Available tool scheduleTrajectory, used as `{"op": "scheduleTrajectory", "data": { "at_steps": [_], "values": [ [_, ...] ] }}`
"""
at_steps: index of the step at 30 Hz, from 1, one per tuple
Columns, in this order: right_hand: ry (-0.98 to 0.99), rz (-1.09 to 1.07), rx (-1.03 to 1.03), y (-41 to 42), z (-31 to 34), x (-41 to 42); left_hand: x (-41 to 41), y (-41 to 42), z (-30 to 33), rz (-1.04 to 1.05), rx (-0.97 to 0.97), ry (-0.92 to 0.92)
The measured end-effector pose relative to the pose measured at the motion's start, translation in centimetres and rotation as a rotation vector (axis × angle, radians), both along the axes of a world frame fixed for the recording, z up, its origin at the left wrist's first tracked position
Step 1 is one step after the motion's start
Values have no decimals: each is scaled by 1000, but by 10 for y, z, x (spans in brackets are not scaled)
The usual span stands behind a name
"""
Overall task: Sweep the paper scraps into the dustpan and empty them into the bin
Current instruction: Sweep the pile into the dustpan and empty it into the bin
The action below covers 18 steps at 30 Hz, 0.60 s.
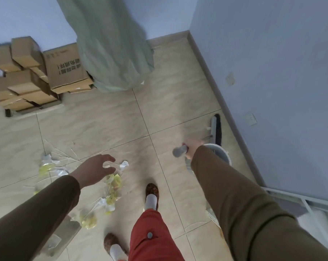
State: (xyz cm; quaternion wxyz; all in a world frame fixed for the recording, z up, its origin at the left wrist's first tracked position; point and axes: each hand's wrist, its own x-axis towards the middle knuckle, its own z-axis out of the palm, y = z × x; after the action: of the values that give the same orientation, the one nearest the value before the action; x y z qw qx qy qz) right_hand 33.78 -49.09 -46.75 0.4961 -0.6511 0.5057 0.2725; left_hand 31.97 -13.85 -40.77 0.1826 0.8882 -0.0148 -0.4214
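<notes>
Left hand is open, fingers loosely spread and slightly curled, hovering above the paper scraps, holding nothing. Can't tell if the fingertips touch the top scraps. Right hand is motion-blurred; it appears wrapped around a grey handle with a red band, but the grip can't be confirmed through the blur.

Scraps: yellow-and-white crumpled pieces plus thin pale strips, scattered on the tiled floor on the left, under and around the left hand. White bin sits near the right wall, just behind the right forearm. Broom head, grey with dark bristles, lies on the floor just beyond the bin. Dustpan not identifiable.

Writing: stacked cardboard boxes upper left carry dark print, upside down and too blurred to read.

Pose: both arms in brown sleeves. Left reaches forward and down, palm down. Right is extended forward toward the bin.
</notes>
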Motion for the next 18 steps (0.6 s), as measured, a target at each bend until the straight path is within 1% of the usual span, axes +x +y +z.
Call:
{"op": "scheduleTrajectory", "data": {
  "at_steps": [1, 2, 3, 5, 7, 8, 10, 12, 15, 18],
  "values": [
    [-8, -165, 104, 13, 4, -4, 2, 2, 0, -1, 5, -1],
    [-26, -84, 141, 35, 9, -13, 3, 3, 0, 2, 5, -3],
    [-46, -139, 146, 58, 15, -22, 3, 4, 0, 8, 2, -2],
    [-26, -176, 194, 97, 24, -47, 1, 7, -1, 21, -12, 3],
    [27, -251, 277, 137, 37, -76, -4, 9, -1, 28, -36, 10],
    [61, -256, 319, 157, 43, -92, -8, 10, -1, 29, -52, 12],
    [87, -208, 338, 186, 53, -120, -16, 16, 0, 30, -82, 11],
    [53, -129, 328, 200, 62, -141, -27, 25, 3, 13, -103, -1],
    [-22, -67, 350, 197, 95, -177, -49, 47, 7, -12, -131, -23],
    [-66, -28, 278, 189, 123, -231, -80, 70, 11, -45, -148, -25]
  ]
}}
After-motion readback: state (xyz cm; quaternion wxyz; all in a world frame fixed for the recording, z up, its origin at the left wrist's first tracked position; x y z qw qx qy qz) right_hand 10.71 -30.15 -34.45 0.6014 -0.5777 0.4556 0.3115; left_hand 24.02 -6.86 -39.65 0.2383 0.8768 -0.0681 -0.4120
